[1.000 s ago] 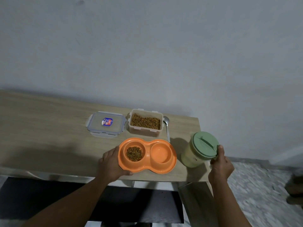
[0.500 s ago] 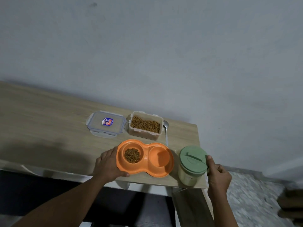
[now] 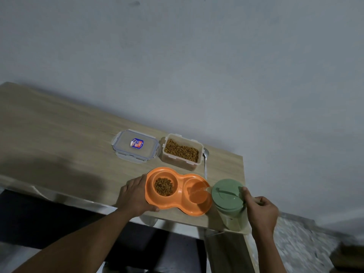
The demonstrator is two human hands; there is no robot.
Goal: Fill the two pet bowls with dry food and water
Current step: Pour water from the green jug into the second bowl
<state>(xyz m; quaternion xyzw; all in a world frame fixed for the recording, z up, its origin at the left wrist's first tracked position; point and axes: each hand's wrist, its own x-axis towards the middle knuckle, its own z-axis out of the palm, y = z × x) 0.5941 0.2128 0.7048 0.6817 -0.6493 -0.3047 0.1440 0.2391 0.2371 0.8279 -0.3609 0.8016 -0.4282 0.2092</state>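
Note:
An orange double pet bowl (image 3: 180,202) lies at the table's front edge. Its left cup holds brown dry food (image 3: 163,186). My left hand (image 3: 134,196) grips the bowl's left rim. My right hand (image 3: 260,210) holds the handle of a green-lidded jug (image 3: 228,196), which is tilted toward the bowl. A thin stream of water (image 3: 201,189) runs from the jug's spout into the right cup, where a little water shows.
An open tub of dry food (image 3: 182,152) stands behind the bowl, its clear lid (image 3: 136,145) lying to the left. A spoon (image 3: 205,162) lies beside the tub. The table's right edge (image 3: 243,174) is close to the jug.
The jug has moved left to the bowl and tipped over; water now pours into the right cup. My left hand has stayed on the bowl's rim.

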